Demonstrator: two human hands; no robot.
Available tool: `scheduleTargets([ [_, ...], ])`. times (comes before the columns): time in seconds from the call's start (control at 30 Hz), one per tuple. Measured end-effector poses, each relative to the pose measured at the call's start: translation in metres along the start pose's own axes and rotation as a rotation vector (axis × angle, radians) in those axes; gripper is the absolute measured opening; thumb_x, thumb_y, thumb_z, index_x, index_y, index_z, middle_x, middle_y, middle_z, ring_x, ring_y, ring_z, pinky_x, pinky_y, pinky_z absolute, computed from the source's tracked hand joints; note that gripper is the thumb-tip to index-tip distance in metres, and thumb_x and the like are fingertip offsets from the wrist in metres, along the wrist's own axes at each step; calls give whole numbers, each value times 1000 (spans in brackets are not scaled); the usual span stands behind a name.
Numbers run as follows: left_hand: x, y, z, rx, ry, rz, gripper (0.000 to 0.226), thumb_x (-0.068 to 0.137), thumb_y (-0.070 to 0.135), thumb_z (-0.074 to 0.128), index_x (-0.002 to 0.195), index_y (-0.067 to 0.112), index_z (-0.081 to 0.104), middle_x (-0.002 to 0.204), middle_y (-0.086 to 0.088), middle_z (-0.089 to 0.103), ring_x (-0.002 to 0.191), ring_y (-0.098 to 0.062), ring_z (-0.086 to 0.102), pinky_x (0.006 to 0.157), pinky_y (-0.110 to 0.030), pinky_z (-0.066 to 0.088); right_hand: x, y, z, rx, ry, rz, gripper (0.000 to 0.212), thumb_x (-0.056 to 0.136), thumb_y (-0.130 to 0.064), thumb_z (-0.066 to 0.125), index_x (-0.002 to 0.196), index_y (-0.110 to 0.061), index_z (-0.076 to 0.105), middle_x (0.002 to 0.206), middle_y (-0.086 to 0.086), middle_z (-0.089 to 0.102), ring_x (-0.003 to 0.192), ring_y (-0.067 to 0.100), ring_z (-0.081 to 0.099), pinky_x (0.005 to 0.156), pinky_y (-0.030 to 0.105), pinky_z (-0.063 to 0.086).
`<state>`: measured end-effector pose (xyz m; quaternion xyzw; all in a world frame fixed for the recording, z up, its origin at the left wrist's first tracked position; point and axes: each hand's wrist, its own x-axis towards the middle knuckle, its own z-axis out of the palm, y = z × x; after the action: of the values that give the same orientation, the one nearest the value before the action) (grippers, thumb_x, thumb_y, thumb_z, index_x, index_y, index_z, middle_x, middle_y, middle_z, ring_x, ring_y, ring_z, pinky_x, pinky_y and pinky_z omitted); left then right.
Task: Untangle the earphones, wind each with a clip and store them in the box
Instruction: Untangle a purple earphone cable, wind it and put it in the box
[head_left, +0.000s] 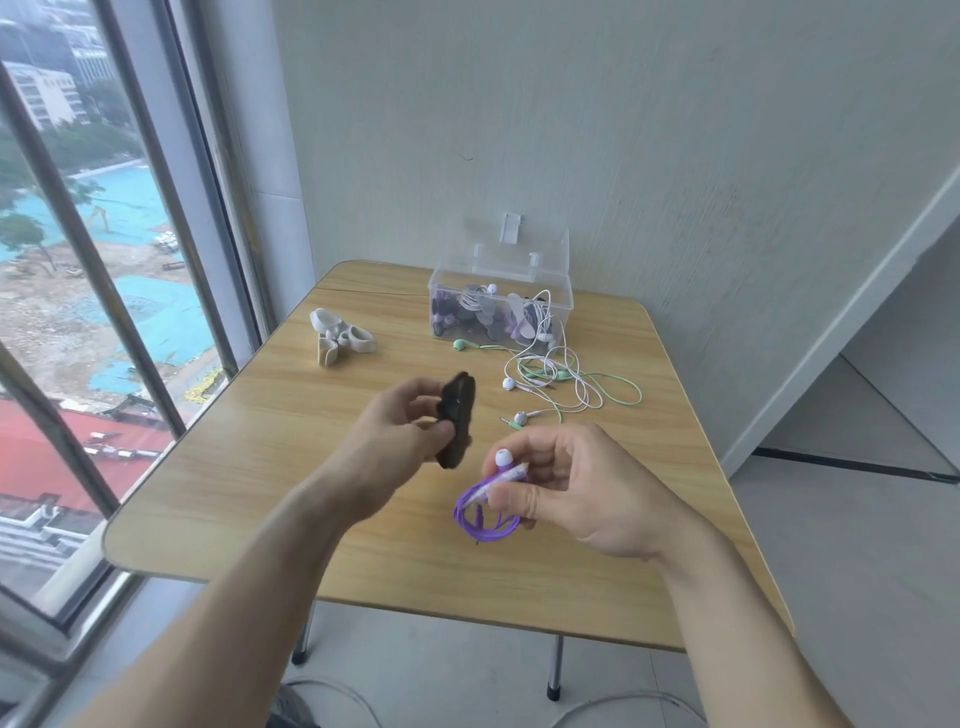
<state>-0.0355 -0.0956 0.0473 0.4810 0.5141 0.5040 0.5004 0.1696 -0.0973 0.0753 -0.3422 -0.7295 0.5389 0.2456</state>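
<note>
My left hand (400, 421) holds a dark strap-like clip (457, 422) above the middle of the wooden table (260, 457). Just to its right, my right hand (566, 483) pinches a coiled purple earphone (485, 514) with a white ear tip sticking up. A tangle of white and green earphones (556, 384) lies on the table beyond my hands. Behind it stands the clear plastic box (563, 306), lid open, with several wound earphones inside; one white cable hangs over its rim.
Several pale clips (340, 340) lie in a small heap at the far left of the table. A window runs along the left edge, a wall stands behind the box. Floor and cables show below the table's near edge.
</note>
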Motion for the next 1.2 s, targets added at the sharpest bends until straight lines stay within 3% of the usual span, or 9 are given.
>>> scheduleTargets([
  [0.1, -12, -3, 16, -156, -271, 14, 35, 78, -13, 62, 109, 4, 62, 101, -10, 69, 88, -27, 68, 76, -35, 56, -5, -9, -3, 108, -55, -33, 10, 87, -1, 72, 91, -9, 67, 77, 0, 67, 66, 11, 60, 62, 25, 52],
  [0.2, -16, -5, 27, -210, -394, 11, 39, 66, -11, 65, 102, 4, 60, 96, -10, 71, 83, -30, 69, 79, -42, 51, -9, -11, -9, 134, -43, -44, 9, 84, -6, 72, 91, -8, 67, 78, 0, 68, 67, 11, 61, 62, 23, 51],
  [0.4, -19, -5, 29, -209, -438, -20, 46, 67, -10, 64, 112, -2, 58, 97, -9, 71, 86, -26, 68, 79, -43, 53, -9, -5, -18, 78, 134, -48, 20, 76, -19, 75, 93, -10, 69, 79, 0, 73, 67, 11, 61, 62, 22, 49],
  [0.5, -20, -5, 28, -144, -436, -13, 45, 76, -5, 65, 120, -4, 55, 104, -18, 69, 91, -31, 68, 78, -41, 54, -7, -2, -20, 108, 221, -60, 31, 75, -22, 75, 97, -1, 68, 83, 14, 73, 67, 13, 60, 59, 22, 49],
  [0.67, -21, -5, 28, -53, -399, 14, 40, 82, 3, 64, 121, 0, 57, 109, -21, 68, 98, -37, 69, 94, -56, 50, -4, -1, -20, 105, 293, -40, 27, 75, -25, 75, 96, -9, 70, 90, 15, 75, 68, 17, 58, 58, 24, 48],
  [0.8, -21, -5, 27, -52, -402, -2, 43, 81, 3, 64, 123, 1, 57, 114, -24, 67, 100, -38, 69, 98, -57, 47, -4, -1, -21, 112, 309, -17, 31, 77, -25, 74, 101, -5, 70, 94, 19, 75, 68, 17, 58, 57, 24, 49],
  [0.93, -20, -5, 29, -85, -416, -5, 39, 79, 0, 62, 118, 2, 59, 100, -11, 70, 92, -30, 69, 89, -48, 49, -4, 0, -20, 222, 286, 43, 39, 77, -23, 72, 107, 2, 67, 82, 9, 72, 62, 14, 58, 58, 24, 50],
  [1.1, -19, -6, 30, -84, -453, -26, 45, 74, -3, 54, 119, -1, 60, 90, -10, 66, 84, -25, 65, 78, -30, 51, -2, 1, -19, 381, 318, 159, 46, 75, -22, 73, 109, 7, 66, 81, 11, 67, 56, 14, 54, 56, 24, 48],
  [1.2, -20, -5, 34, -109, -420, -51, 57, 63, 1, 50, 119, -1, 62, 81, -9, 58, 77, -24, 57, 75, -32, 48, 0, 3, -18, 402, 335, 210, 54, 74, -27, 73, 113, 11, 65, 74, 5, 64, 56, 12, 54, 57, 24, 48],
])
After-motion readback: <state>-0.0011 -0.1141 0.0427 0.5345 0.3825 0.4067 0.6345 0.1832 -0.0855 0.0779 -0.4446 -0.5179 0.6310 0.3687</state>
